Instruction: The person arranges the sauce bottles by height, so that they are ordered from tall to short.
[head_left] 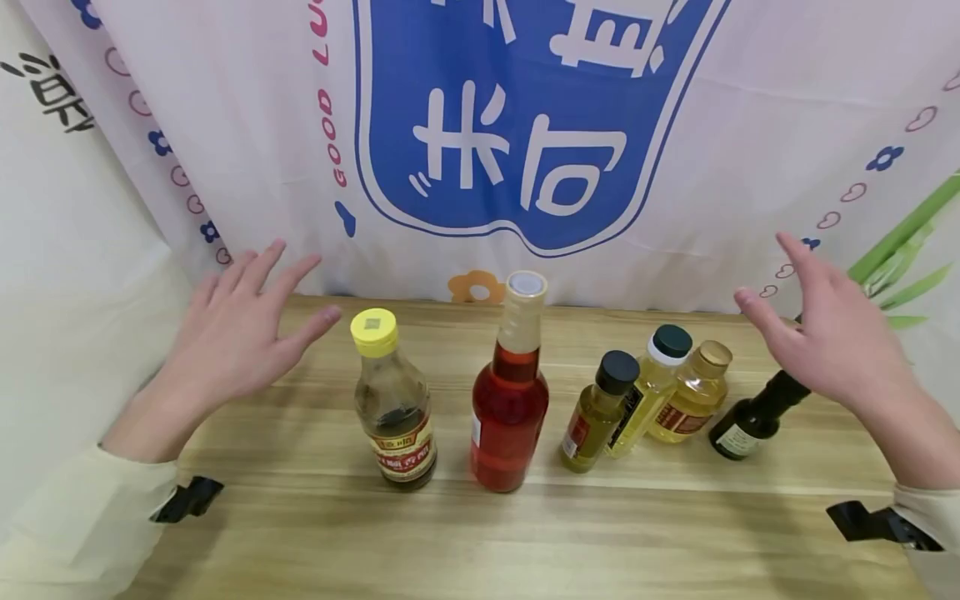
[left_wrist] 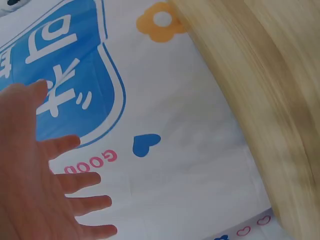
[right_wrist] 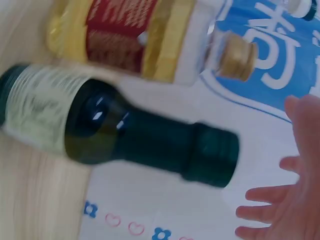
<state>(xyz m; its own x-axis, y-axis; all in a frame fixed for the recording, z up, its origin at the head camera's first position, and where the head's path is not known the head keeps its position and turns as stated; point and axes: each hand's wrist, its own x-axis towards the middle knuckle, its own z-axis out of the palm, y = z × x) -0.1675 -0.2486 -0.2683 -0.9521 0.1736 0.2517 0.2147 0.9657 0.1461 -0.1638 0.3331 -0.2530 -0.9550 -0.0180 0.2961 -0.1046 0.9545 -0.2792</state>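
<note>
Overhead, from my head camera, my left hand (head_left: 243, 333) and my right hand (head_left: 840, 325) are raised over opposite sides of a wood-grain table (head_left: 480, 550), fingers and thumbs apart on both. Standing on it, from left, are a yellow-capped bottle (head_left: 401, 417) of dark liquid, the nearest to my left hand and just to its right; a tall red bottle (head_left: 510, 408); a small black-capped bottle (head_left: 588, 425); a green-capped bottle (head_left: 648, 392); a gold-capped bottle (head_left: 693, 396); and a dark bottle (head_left: 750, 425), the nearest to my right hand, which covers the top of its neck from this angle. Behind them hangs a white cloth (head_left: 300, 142) with a blue emblem (head_left: 397, 67). At my left wrist, the view shows my left hand at the left edge, fingers spread before the cloth, with the table running down the right side. At my right wrist, the dark bottle appears sideways across the middle, its capped end pointing toward my right hand at the right edge; a gap shows between that cap and my spread fingers, with the gold-capped bottle just beside it.
</note>
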